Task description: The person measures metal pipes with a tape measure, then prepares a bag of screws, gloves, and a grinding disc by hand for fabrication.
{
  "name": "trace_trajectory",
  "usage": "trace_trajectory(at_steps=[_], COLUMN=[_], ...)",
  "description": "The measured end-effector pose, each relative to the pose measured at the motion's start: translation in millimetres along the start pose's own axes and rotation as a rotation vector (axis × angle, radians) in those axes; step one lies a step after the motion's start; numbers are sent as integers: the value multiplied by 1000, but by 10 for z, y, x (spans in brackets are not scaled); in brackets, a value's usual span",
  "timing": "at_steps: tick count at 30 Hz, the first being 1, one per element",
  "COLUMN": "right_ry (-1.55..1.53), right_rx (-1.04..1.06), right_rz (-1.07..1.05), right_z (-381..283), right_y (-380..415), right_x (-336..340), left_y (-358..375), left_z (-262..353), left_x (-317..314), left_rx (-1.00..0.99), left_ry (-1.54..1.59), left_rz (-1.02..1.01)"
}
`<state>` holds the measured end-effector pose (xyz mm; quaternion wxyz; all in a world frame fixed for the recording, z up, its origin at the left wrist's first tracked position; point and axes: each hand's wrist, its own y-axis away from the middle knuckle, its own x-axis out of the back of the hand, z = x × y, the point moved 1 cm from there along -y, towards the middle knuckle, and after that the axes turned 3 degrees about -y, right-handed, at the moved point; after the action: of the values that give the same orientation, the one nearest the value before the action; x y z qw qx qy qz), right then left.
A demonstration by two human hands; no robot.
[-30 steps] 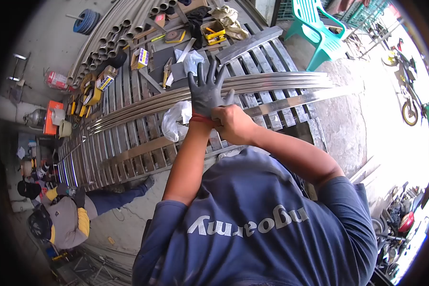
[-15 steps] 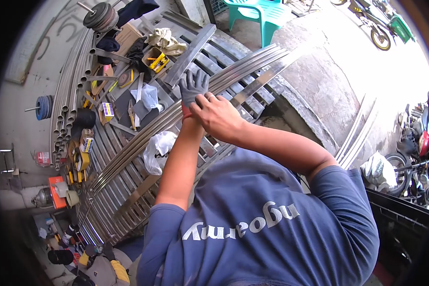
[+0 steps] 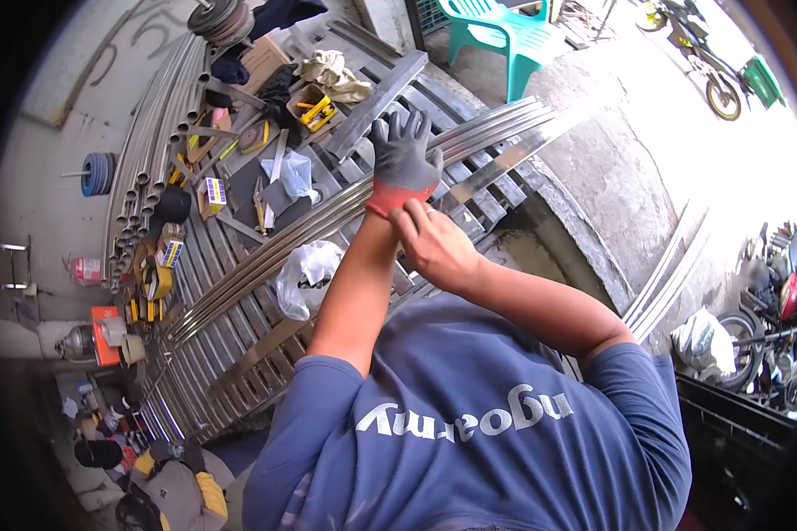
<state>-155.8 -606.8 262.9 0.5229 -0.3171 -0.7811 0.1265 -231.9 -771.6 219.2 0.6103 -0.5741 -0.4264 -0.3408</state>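
My left hand (image 3: pixel 404 146) wears a grey work glove (image 3: pixel 403 164) with a red cuff. Its fingers are spread apart, pointing away from me, and it holds nothing. My right hand (image 3: pixel 438 248) is bare, with a ring on one finger. Its fingertips pinch the red cuff at my left wrist. Both hands are above a bundle of long metal tubes (image 3: pixel 266 257), which runs diagonally across a slatted metal bench (image 3: pixel 226 305). A white plastic bag (image 3: pixel 305 281) lies near my left forearm.
Several pipes (image 3: pixel 150 168) stand at the left. A yellow tool box (image 3: pixel 313 108), tape and small boxes (image 3: pixel 211 196) are on the bench. A green chair (image 3: pixel 509 44) is beyond it, and motorcycles (image 3: pixel 744 332) stand to the right. A person (image 3: pixel 173 496) is at lower left.
My right fingers have slid from the back of the glove to its cuff. The gloved fingers have spread wider, and more of the red cuff shows. The view has shifted slightly.
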Motion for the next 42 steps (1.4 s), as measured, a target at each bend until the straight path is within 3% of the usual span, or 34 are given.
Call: trace_trajectory(at_steps=[3,5,7,11,13,15,16,19,21,22,24,25,26,29,32,33,35,37,38,39,40,42], right_ry=[43,37,-32,-99,-193,-267,-295,-345,-340,-309,-299,-293,-283,-237,-242,-243,-268,-293,-330,-359,-343,-343], right_rx=[-309,-386,-381,-118,-37,-41,-38,-22,-14,-70,-103,-124,-161,-143,-73,17,214,310,384,448,517,464], right_rz=[-40,-108,-170,-307,-341,-401,-473,-672,-771,-880,-924,-947,-993,-1030,-1021,-956,-819,-877,-858,-833,-822,-888], right_z=[123,83,35,-249,-264,-272,-288,-330,-294,-166,61,173,291,380,110,-21,-362,-620,-702,-762,-801,-766], right_y=[-77,-158,-194,-147,-247,-316,-340,-435,-415,-376,-289,-246,-202,-166,-324,-375,-507,-601,-608,-610,-618,-607], right_x=[-242,-230,-328,-421,-349,-391,-392,-339,-281,-320,-325,-334,-365,-468,-680,-782,-1008,-1312,-1497,-1667,-1828,-2200], left_y=[-52,-35,33,202,369,520,659,1124,1599,1903,2600,3006,3294,3966,4030,4133,4016,3864,3976,3960,3995,4001], left_z=[-136,-239,-358,-545,-653,-757,-786,-882,-937,-959,-1112,-1218,-1267,-1382,-1383,-1476,-1410,-1463,-1511,-1614,-1678,-1762], left_x=[183,404,570,789,692,570,598,701,665,772,762,501,577,654,806,694,698,699,481,387,330,370], left_rx=[134,150,221,258,338,360,335,444,422,644,603,690,906,1239,1164,1016,1120,1275,1217,1159,1093,982], left_ry=[52,19,-12,2,251,345,478,463,612,635,669,781,886,929,264,153,68,156,169,158,140,113], left_rz=[167,251,268,351,302,397,350,52,312,83,160,275,255,290,232,256,144,-63,-24,-205,-218,-196])
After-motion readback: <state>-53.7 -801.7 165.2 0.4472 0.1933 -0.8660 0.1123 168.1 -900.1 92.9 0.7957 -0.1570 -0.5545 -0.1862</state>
